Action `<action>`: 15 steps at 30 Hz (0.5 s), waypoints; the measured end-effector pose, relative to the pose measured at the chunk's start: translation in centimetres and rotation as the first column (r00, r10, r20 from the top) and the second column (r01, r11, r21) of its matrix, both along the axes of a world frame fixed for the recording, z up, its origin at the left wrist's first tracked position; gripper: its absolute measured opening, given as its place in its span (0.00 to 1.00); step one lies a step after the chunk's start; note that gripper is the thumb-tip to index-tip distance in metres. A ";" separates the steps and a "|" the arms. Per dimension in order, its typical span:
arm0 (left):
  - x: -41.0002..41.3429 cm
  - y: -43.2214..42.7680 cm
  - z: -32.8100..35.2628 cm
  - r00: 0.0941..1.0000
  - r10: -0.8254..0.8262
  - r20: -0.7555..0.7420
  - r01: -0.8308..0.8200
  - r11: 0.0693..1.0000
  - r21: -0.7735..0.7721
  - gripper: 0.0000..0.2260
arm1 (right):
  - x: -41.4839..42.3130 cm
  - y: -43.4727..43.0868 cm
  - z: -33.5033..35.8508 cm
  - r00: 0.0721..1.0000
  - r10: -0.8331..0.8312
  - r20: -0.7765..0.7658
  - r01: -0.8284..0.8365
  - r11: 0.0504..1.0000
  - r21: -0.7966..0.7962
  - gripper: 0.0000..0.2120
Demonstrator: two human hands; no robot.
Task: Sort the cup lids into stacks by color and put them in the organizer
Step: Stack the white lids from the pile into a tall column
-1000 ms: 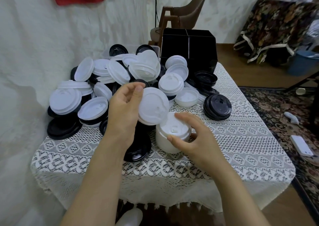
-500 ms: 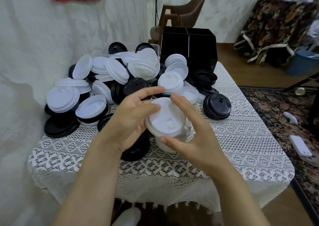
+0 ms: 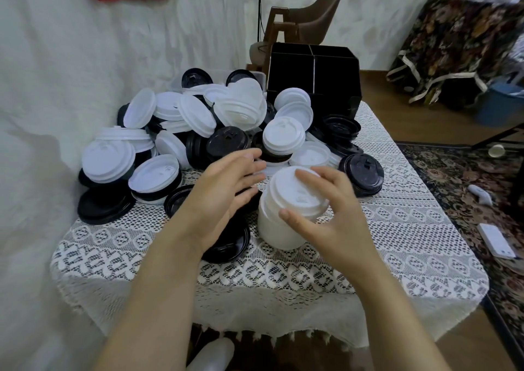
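Left hand (image 3: 226, 189) has released the white lid (image 3: 287, 185) onto the stack (image 3: 273, 230) at frame centre; fingers spread, empty. Right hand (image 3: 326, 209) clamps the stack's top. Risk: uneven press could topple it.

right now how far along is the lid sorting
Early. One stack of white plastic lids stands up front. The right hand grips its top; the left hand hovers open beside it. The mixed black and white lid pile is unsorted, and no lids show in the black box organizer.
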State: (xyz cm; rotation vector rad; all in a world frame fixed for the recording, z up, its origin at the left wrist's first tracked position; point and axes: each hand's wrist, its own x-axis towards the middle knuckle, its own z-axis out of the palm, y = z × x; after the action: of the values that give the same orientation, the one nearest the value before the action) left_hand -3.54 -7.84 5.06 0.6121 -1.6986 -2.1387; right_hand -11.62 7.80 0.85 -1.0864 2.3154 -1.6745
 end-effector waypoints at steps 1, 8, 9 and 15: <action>-0.1 0.2 -0.1 1.000 -0.017 0.011 0.017 1.000 0.005 0.11 | 0.1 -0.2 -0.3 1.000 0.015 0.005 -0.015 1.000 0.025 0.31; 0.0 0.8 -0.3 0.996 -0.084 0.014 0.084 0.997 0.002 0.12 | 0.0 -0.6 -1.2 0.999 0.047 0.005 -0.047 0.993 0.106 0.29; 0.1 0.9 -0.4 0.995 -0.095 0.023 0.096 0.995 -0.026 0.11 | -0.1 -0.6 -1.3 0.999 0.045 0.000 -0.045 0.993 0.106 0.29; 0.1 0.9 -1.3 0.969 -0.144 0.201 0.213 0.901 -0.378 0.17 | 0.0 -0.5 -1.7 0.998 0.060 0.026 -0.063 0.994 0.093 0.30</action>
State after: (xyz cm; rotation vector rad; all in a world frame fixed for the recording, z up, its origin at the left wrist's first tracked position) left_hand -3.44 -6.96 3.79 0.5456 -2.2828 -1.8070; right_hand -11.60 7.31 -0.89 -1.1021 2.2960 -1.5324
